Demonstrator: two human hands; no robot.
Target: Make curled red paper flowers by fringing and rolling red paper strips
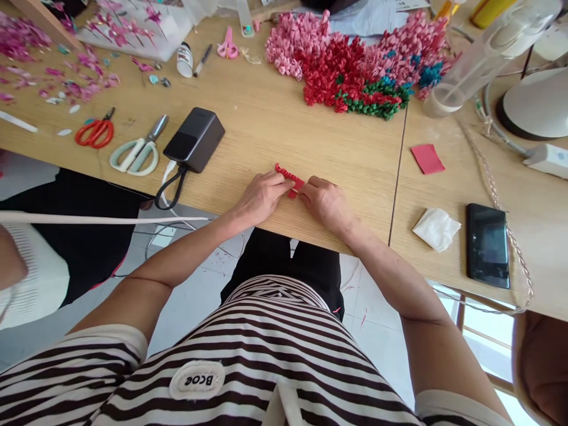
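"What have we got?"

"A crinkled red strip, held just above the table near its edge. Left hand and right hand meet there, each grip clamped on it."

"How will it handle?"

"Light and soft, we judge, likely to crush; best pinched at its ends."

"Containers?"

"One small bottle farther up the table; its contents we cannot tell"

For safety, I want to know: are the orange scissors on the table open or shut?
Shut: the orange scissors lie with their blades closed together in one narrow line.
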